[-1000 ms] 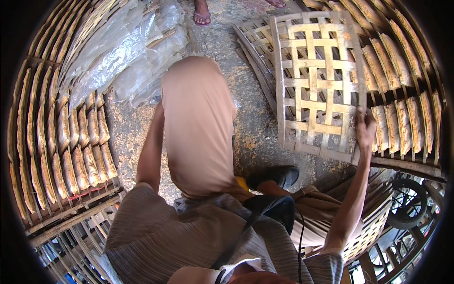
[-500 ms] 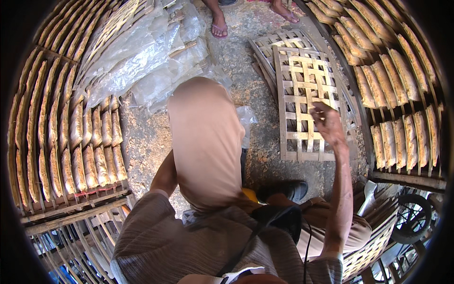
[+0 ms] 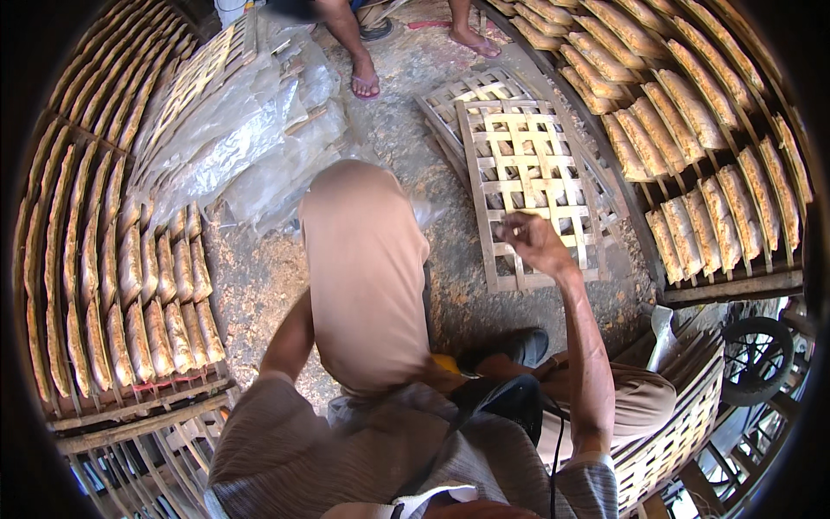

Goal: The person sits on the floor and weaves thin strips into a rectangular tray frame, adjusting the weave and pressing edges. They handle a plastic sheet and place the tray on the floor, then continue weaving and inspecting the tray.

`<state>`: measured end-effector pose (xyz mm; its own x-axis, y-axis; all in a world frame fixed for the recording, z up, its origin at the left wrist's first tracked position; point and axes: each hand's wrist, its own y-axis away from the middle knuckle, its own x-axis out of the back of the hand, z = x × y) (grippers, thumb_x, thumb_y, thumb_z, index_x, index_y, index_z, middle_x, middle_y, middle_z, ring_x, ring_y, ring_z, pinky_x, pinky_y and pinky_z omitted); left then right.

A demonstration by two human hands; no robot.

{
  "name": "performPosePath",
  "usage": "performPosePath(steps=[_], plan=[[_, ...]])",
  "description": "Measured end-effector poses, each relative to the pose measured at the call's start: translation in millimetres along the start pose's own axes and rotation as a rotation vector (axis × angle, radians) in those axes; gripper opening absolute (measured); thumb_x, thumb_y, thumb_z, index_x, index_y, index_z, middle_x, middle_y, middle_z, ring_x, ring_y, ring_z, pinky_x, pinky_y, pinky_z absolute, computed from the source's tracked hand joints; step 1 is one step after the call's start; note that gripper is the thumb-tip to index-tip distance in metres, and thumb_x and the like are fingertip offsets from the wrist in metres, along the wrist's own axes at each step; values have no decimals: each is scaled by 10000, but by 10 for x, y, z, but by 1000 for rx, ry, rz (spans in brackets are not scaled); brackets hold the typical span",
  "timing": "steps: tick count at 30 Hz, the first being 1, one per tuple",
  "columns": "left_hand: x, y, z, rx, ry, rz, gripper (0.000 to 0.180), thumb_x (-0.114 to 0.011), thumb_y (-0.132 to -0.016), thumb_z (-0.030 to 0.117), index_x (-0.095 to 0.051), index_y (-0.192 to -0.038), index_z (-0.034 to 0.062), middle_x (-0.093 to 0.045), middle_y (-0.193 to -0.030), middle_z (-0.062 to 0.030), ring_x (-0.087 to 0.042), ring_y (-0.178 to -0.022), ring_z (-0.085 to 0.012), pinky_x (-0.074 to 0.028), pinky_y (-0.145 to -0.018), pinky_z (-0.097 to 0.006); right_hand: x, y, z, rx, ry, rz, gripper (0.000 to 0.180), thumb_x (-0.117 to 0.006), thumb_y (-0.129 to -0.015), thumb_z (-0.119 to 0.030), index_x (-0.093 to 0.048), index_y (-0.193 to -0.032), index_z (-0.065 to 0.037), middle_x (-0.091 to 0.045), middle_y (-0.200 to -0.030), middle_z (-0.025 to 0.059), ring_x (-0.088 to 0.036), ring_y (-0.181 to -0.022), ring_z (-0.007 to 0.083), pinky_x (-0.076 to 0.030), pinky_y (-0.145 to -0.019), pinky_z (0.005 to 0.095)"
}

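My right hand (image 3: 539, 246) hangs over the near part of a woven bamboo tray (image 3: 521, 164). Its fingers are curled toward the thumb, and whatever lies between them is too small to make out. Under that tray rest more woven bamboo trays (image 3: 441, 111), stacked unevenly on the floor. My left forearm (image 3: 291, 342) passes behind my raised knee (image 3: 363, 251), which hides the left hand. Beyond the knee, to the left, lies a heap of clear plastic sheets (image 3: 259, 125) over more woven trays (image 3: 197, 76).
Slatted racks with rows of pale brown-edged slabs stand at left (image 3: 121, 285) and right (image 3: 692, 147). Another person's sandalled feet (image 3: 366, 80) are at the far side. Crumbs litter the floor (image 3: 259, 285). A black wheel (image 3: 756, 362) and stacked woven trays (image 3: 674, 437) sit near right.
My right hand has moved left across the tray, from its right side toward its near left, with fingers still curled. The whole view has shifted somewhat; my left hand stays hidden.
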<state>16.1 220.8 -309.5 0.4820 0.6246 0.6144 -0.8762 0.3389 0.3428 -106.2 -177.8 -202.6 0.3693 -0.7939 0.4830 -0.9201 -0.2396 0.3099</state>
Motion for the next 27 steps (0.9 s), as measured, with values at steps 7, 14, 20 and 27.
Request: performPosePath(steps=[7, 14, 20, 27], plan=[[589, -90, 2033, -505, 267, -76, 429, -670, -1081, 413, -712, -936, 11, -576, -795, 28, -509, -789, -60, -445, -690, -298, 100, -119, -1213, 227, 377, 392, 1129, -970, -754, -435, -390, -1567, 93, -521, -1521, 331, -523, -1431, 451, -477, -1197, 526], [1140, -90, 2743, -563, -33, -64, 490, -673, -1074, 443, -664, -797, 38, -492, -620, 31, -453, -508, -65, -379, -413, -305, 1103, -146, -810, 299, 389, 513, 147, -620, -976, -27, -738, -1061, -3, -789, -937, 209, -757, -721, 225, -648, -617, 366], [1104, 187, 3240, -664, -103, -88, 478, -651, -1082, 459, -712, -829, 57, -599, -709, 32, -516, -661, -63, -440, -618, -282, 989, 453, -1454, 295, -75, 433, 1332, -942, -727, -578, -200, -1667, 5, -321, -1637, 381, -421, -1486, 522, -454, -1194, 617], [860, 317, 3931, -775, -131, -180, 273, -823, -943, 317, -733, -910, 61, -725, -808, -11, -629, -757, -87, -515, -735, -327, 1511, 618, -1224, 87, 236, 509, 547, -759, -950, -205, -579, -1380, 79, -660, -1257, 321, -645, -1244, 373, -549, -1083, 491]])
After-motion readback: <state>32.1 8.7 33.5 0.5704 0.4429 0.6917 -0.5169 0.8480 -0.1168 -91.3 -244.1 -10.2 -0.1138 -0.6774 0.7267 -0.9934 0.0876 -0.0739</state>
